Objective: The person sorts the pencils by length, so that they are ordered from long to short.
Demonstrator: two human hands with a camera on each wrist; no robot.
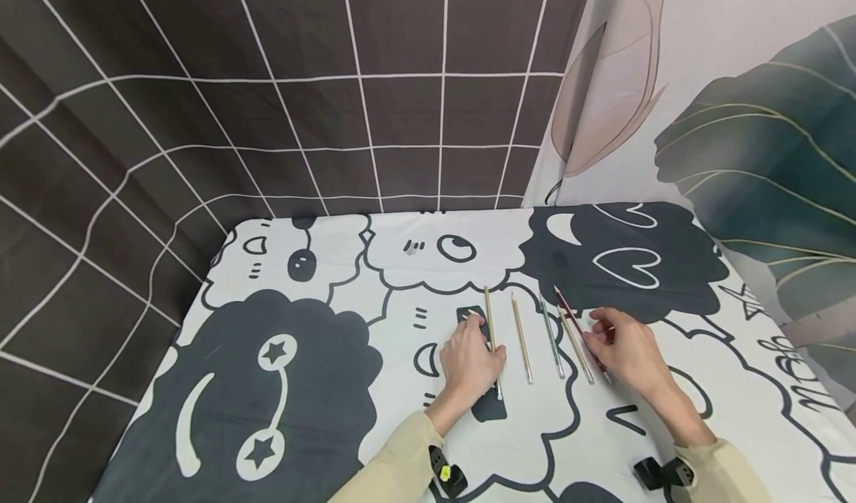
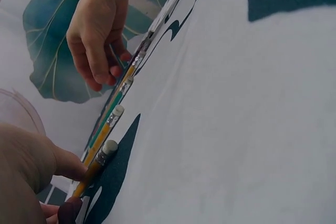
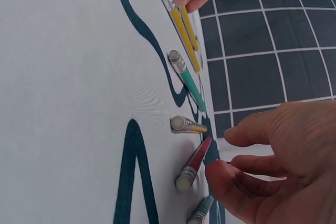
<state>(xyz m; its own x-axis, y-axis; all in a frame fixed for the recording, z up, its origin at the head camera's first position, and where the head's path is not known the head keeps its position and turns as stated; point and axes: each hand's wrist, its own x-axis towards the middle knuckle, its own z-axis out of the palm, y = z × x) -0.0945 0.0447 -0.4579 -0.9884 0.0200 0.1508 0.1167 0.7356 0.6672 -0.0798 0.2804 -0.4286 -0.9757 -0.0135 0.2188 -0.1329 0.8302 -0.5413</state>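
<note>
On the patterned worktop (image 1: 411,306), around the red pencil (image 1: 568,310), the pencils made a loose side-by-side row. Judged from how they lay, this arranging was well along: five lay free, with uneven gaps, and one was not yet released. Farthest left of the red pencil, the left hand (image 1: 471,358) grasped that first yellow pencil (image 1: 489,308) between thumb and fingers. Just right of the red pencil, the right hand (image 1: 627,347) had its fingers released, loosely curved around nothing.

The count was two hands and six pencils: one red, three yellow, two green. Left of the red pencil came a second yellow pencil (image 1: 521,337), a green pencil (image 1: 551,336) and a third yellow pencil (image 1: 576,345), close beside it; contact could not be told. Right of it, a second green pencil (image 3: 200,211) showed partly in the right wrist view.
</note>
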